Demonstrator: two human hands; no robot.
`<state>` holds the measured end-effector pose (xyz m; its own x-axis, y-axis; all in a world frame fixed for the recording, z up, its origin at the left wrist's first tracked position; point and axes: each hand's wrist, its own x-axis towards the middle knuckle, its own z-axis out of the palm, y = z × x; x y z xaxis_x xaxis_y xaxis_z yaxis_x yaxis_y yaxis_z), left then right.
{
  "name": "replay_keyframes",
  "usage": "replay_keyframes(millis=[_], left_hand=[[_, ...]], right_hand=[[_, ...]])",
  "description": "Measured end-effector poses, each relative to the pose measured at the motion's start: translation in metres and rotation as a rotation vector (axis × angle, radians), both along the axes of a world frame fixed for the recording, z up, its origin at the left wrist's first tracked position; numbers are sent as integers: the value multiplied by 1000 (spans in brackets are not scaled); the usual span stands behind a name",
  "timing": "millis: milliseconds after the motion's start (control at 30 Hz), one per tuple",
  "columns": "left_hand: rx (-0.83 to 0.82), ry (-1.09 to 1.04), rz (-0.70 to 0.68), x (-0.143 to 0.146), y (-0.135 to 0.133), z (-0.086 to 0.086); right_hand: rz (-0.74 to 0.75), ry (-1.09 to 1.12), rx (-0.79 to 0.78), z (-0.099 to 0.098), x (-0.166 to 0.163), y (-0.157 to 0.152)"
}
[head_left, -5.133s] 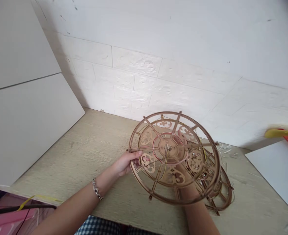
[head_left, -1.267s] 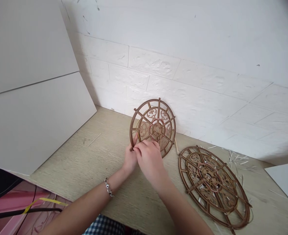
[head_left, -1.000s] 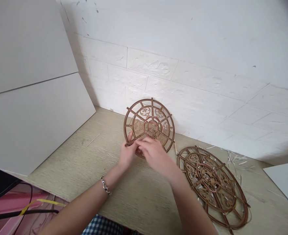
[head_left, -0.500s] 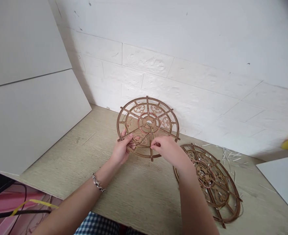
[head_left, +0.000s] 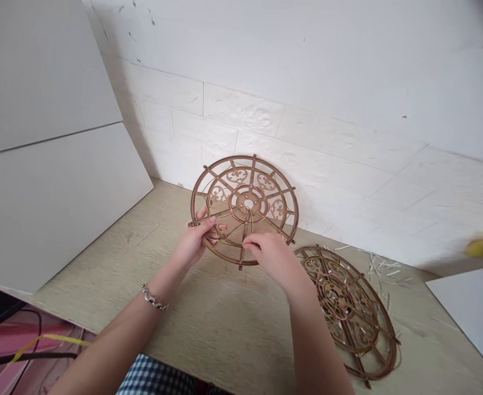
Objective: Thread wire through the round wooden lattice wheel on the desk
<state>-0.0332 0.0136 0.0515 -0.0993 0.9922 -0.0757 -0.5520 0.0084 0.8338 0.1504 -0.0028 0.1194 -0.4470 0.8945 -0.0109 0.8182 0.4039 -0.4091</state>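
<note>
Over our tabletop (head_left: 225, 329) we hold the wheel (head_left: 241, 207) tilted, left hand (head_left: 192, 240) clasping its edge, right hand (head_left: 268, 249) seemingly pinching the loose wire (head_left: 251, 219); the pink wire (head_left: 250, 185) looks routed, this one apparently left.

There were two hands (head_left: 192, 241) (head_left: 272, 255), two round brown frames (head_left: 238, 202) (head_left: 327, 288), one at the clock's middle and one toward four o'clock, one silver bracelet (head_left: 153, 300) between seven and eight o'clock, and one yellow strip (head_left: 66, 338) toward eight o'clock.
</note>
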Motion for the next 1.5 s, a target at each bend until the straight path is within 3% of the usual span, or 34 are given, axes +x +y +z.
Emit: replay_keyframes(millis=[167,367,467,833,1200,1300,1500], left_hand=[[66,3,-69,-18,21,6],[4,-57,-83,-29,29,-16],[-6,-72,-59,-30,29,-21],[-5,-70,-73,-28,23,-15],[-28,-42,-144,-27,20,-17],[-52,-20,-147,-27,19,-17],[-65,-18,-155,-27,22,-20]], right_hand=[[47,85,-82,16,14,-12],[-238,57,171,21,37,-4],[-254,33,214,16,42,5],[-319,-28,203,6,34,17],[-365,-199,147,10,26,4],[-449,-229,107,10,23,2],[-450,-144,118,2,27,8]])
